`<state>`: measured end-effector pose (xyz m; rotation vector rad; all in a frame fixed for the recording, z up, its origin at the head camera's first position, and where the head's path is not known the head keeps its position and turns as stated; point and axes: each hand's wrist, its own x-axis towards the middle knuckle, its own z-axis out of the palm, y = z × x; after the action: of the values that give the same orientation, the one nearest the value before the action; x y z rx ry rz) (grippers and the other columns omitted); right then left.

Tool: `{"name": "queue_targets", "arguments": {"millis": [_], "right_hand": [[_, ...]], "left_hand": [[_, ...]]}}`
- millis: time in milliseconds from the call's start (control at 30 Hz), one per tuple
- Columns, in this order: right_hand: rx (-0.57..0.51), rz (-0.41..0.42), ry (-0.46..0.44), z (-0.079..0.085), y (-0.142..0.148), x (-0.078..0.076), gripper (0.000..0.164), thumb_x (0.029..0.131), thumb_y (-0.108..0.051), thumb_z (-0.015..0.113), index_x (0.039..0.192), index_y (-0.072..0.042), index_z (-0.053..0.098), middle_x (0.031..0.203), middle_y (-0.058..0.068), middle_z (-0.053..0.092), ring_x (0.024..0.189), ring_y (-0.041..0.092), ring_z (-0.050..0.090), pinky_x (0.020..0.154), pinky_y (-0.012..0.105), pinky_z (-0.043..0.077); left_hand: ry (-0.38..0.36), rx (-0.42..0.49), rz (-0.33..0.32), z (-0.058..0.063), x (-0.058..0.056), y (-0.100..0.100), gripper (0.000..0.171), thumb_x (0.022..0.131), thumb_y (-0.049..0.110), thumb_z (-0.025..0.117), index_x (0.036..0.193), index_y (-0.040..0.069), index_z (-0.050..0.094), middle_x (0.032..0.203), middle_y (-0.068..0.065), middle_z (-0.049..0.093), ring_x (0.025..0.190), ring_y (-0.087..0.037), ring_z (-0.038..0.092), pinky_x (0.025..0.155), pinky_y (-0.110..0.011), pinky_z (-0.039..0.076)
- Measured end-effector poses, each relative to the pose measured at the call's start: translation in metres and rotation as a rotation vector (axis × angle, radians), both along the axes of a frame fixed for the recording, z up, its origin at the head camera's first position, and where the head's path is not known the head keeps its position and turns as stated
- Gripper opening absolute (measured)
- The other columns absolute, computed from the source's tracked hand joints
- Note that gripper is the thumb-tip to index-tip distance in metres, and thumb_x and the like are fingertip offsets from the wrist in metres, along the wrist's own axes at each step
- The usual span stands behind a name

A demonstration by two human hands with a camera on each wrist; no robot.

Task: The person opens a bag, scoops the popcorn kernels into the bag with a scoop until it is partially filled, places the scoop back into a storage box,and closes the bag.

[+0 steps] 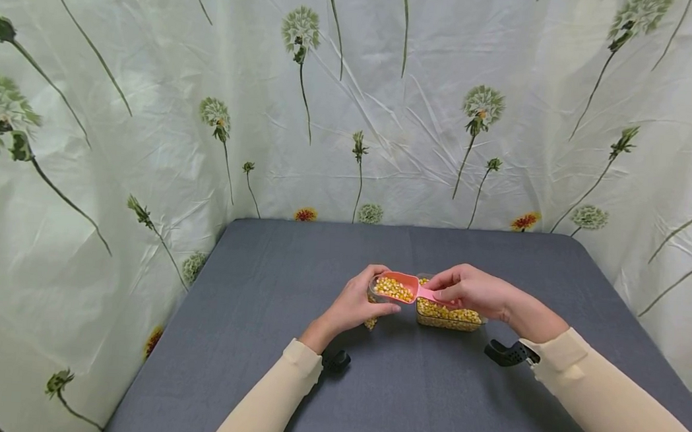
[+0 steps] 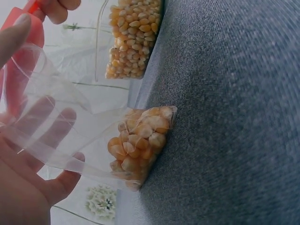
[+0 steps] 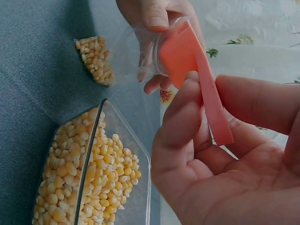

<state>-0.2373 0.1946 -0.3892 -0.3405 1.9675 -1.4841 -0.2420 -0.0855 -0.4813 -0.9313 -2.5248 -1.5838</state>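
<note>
1. Head view: a clear box (image 1: 451,321) of corn sits on the grey worktop (image 1: 295,266); taken as landmark. Pink scoop (image 1: 412,285), loaded with kernels (image 1: 394,289), is up at the box's left end. The right hand (image 1: 475,291), over the box, pinches its handle; the left hand (image 1: 357,302) is left of the box, at the scoop's loaded end.
2. Left wrist view: left hand curls round the mouth of a clear bag (image 2: 93,136), beside the box and apart from it. Kernels fill the bag's bottom. Film judged thin, soft, slippery; best held at the rim.
3. Right wrist view: scoop's front end is at the bag mouth, beyond the box. Scoop judged light, stiff; best gripped by the handle, level, since loose kernels could slide.
</note>
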Motion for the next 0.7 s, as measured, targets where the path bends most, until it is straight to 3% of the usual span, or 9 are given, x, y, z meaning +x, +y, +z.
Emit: {"name": "queue_targets", "arguments": {"millis": [400, 700], "right_hand": [[0.020, -0.006, 0.071, 0.0020, -0.0028, 0.0034, 0.027, 0.098, -0.005, 0.060, 0.121, 0.007, 0.067, 0.096, 0.013, 0.064, 0.078, 0.022, 0.055, 0.068, 0.031, 0.050], [0.059, -0.015, 0.135, 0.0068, -0.0069, 0.0053, 0.025, 0.099, -0.004, 0.059, 0.121, 0.004, 0.068, 0.103, 0.017, 0.066, 0.081, 0.024, 0.056, 0.072, 0.035, 0.053]], "left_hand": [[-0.023, -0.020, 0.002, -0.0026, 0.0001, -0.0024, 0.081, 0.078, 0.050, 0.085, 0.143, 0.026, 0.044, 0.124, 0.011, 0.057, 0.106, -0.011, 0.058, 0.086, -0.033, 0.051], [-0.022, -0.036, 0.001, -0.0039, -0.0021, -0.0027, 0.085, 0.077, 0.052, 0.085, 0.146, 0.027, 0.041, 0.127, 0.012, 0.055, 0.108, -0.010, 0.057, 0.089, -0.036, 0.049]]}}
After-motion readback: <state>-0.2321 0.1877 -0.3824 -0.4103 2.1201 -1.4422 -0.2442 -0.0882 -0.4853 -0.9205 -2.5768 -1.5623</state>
